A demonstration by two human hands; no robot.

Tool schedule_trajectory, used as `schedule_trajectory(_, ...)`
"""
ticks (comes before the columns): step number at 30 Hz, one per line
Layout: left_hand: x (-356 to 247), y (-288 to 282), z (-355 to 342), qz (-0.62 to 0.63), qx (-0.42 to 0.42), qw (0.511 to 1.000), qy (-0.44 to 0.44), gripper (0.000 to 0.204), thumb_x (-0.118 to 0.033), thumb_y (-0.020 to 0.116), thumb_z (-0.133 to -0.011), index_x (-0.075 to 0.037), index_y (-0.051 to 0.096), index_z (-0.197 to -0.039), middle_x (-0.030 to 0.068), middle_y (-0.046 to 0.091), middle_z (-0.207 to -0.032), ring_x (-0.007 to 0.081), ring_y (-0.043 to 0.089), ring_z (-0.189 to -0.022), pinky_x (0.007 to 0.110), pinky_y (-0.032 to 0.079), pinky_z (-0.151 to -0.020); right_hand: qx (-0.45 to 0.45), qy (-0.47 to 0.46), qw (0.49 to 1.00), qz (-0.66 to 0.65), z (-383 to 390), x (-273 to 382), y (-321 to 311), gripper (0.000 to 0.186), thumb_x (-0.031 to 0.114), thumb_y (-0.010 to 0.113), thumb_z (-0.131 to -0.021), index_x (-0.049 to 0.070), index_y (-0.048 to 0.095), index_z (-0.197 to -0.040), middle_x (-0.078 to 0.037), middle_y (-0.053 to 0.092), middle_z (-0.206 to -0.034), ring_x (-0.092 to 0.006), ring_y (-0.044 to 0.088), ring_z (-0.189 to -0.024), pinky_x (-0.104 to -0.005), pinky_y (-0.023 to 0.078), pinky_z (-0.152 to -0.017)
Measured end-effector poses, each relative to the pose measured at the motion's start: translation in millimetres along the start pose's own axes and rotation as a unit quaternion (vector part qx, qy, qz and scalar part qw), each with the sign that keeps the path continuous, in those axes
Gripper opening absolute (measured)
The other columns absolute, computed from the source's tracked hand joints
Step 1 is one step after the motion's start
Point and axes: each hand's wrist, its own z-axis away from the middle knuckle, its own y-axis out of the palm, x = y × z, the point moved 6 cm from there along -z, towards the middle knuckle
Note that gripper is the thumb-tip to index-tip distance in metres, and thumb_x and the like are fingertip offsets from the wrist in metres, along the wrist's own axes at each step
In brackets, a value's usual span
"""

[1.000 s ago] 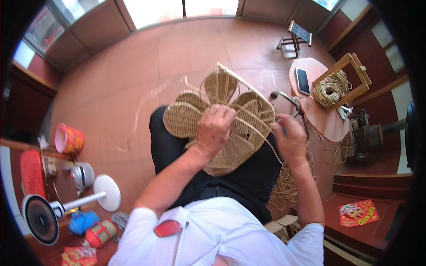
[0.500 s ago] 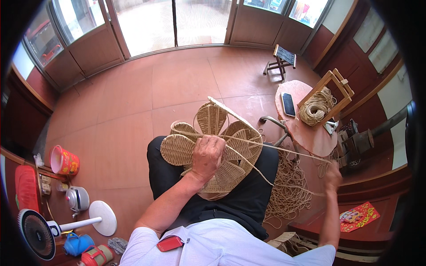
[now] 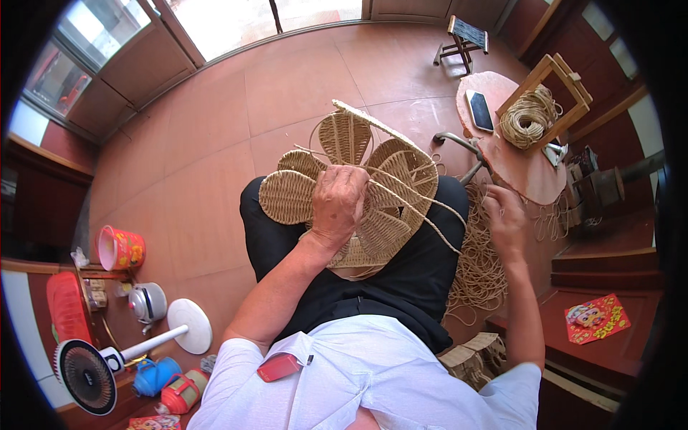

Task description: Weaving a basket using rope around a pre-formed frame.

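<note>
A woven piece of tan cord (image 3: pixel 287 193), made of several petal-shaped panels set round a middle, rests across my lap. My left hand (image 3: pixel 340 204) is closed over its centre, the fingertips hidden beneath. Two loose lengths of cord (image 3: pixel 423 204) run out from under that hand and droop to the right over my thigh. My right hand (image 3: pixel 507 218) hangs in the air to the right, above the floor pile of cord (image 3: pixel 476 276). Its fingers are loosely bent and apart, a little blurred, and no cord shows in them.
At the right, a pink-topped table (image 3: pixel 530 175) carries a phone (image 3: pixel 479 110), a coil of cord (image 3: pixel 527 122) and a wooden frame (image 3: pixel 577 86). A folding stool (image 3: pixel 462 44) stands beyond. At left are a bucket (image 3: pixel 120 248), a kettle (image 3: pixel 148 302) and a fan (image 3: pixel 86 376).
My right hand has let go of the cord it held stretched to the right and moved inward and away from me. The cord now lies slack. The view has tilted down.
</note>
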Motion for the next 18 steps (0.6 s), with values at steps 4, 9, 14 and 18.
schedule_trajectory(4,0.6,-2.3,-1.8,0.021,-0.011,1.000,0.005,0.009,-0.009,0.077,-0.098,-0.008,0.072,-0.105,0.0099,0.074,-0.107,0.0329,0.069,-0.101,0.047,0.054,-0.093,0.112,-0.112,0.984,0.078,-26.2,138.4,96.0,0.021,0.021,0.073,-0.105,0.008,0.072,-0.122,-0.011,0.077,-0.106,-0.0339,0.074,-0.101,-0.0491,0.054,-0.090)
schedule_trajectory(9,6.0,-4.9,-3.3,0.039,-0.037,0.998,-0.028,0.008,-0.007,0.075,-0.100,-0.005,0.071,-0.106,0.0122,0.069,-0.105,0.0342,0.068,-0.100,0.048,0.056,-0.091,0.102,-0.084,0.991,0.038,-23.6,115.6,116.4,0.012,0.019,0.065,-0.110,0.007,0.068,-0.113,-0.022,0.074,-0.099,-0.0429,0.075,-0.090,-0.0499,0.056,-0.074)
schedule_trajectory(14,16.6,-0.5,-13.3,0.065,-0.012,0.992,-0.107,0.007,-0.007,0.074,-0.100,-0.003,0.070,-0.104,0.0131,0.064,-0.103,0.0348,0.068,-0.099,0.048,0.057,-0.090,-0.083,0.025,0.993,0.082,-25.1,-28.4,6.7,0.034,0.022,0.047,-0.118,0.004,0.075,-0.119,-0.016,0.075,-0.107,-0.0312,0.074,-0.096,-0.0441,0.056,-0.084)
schedule_trajectory(18,17.1,0.0,-19.2,0.027,-0.038,0.993,-0.108,0.008,-0.008,0.079,-0.097,-0.003,0.072,-0.098,0.0128,0.067,-0.093,0.0330,0.071,-0.088,0.046,0.057,-0.077,-0.172,0.204,0.925,0.270,8.7,-113.1,-95.5,0.024,0.019,0.064,-0.110,0.004,0.077,-0.124,-0.014,0.076,-0.106,-0.0270,0.072,-0.095,-0.0383,0.058,-0.088)
